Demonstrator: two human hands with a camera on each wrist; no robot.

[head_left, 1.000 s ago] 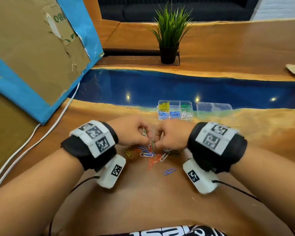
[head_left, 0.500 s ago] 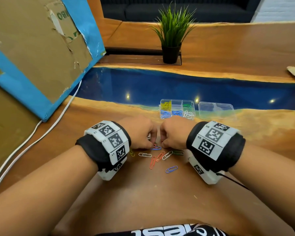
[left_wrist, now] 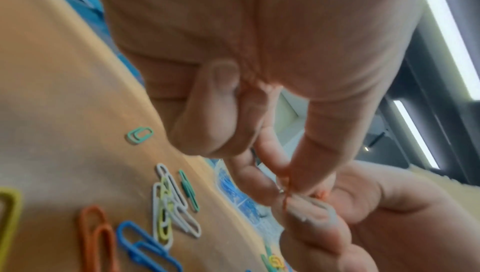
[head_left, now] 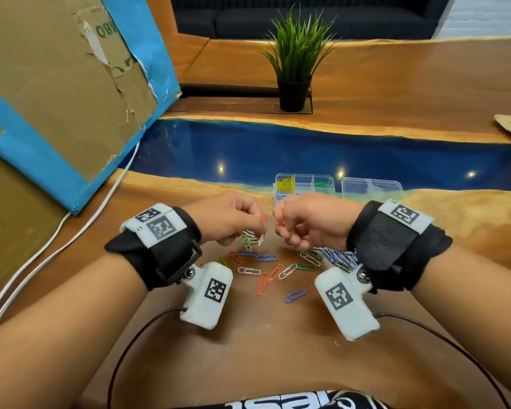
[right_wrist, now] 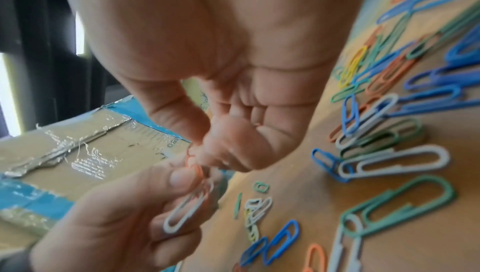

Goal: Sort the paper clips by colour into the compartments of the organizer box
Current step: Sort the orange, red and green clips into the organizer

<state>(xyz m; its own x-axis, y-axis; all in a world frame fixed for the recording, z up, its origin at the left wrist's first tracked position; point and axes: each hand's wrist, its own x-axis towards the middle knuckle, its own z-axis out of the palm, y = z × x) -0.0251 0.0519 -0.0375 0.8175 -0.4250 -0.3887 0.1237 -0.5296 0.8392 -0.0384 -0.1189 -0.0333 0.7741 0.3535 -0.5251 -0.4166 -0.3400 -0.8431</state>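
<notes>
Head view shows both hands raised just above a wooden table (head_left: 278, 349), knuckles close together, over a scatter of coloured paper clips (head_left: 273, 268). Left hand (head_left: 227, 218) pinches a white paper clip (head_left: 261, 240) between thumb and fingers; the clip hangs down from the fingertips, and an orange-red clip (head_left: 264, 218) shows at the same pinch. Right hand (head_left: 307, 221) has its fingers curled and pinches a thin orange-red wire (head_left: 278, 223) at its fingertips, almost touching the left hand's clips.

Right wrist view shows the white paper clip (right_wrist: 185, 207) as a long looped wire with a smooth coating, held at its upper end by the left thumb; an orange-red clip (right_wrist: 198, 170) is caught at that same end, between the two hands. Whether the two clips are linked cannot be told.

Loose clips on the table lie below and between the hands: blue, orange, white, green and yellow, some overlapping in small tangles, the thickest cluster under the right wrist.

Beyond the hands stands the clear plastic organizer box (head_left: 304, 180), partly hidden by the knuckles. Its far left compartment holds yellow clips, its far right one green clips, and blue clips show in the near left one. A clear lid (head_left: 372, 187) lies just right of the box, beyond the right hand.
</notes>
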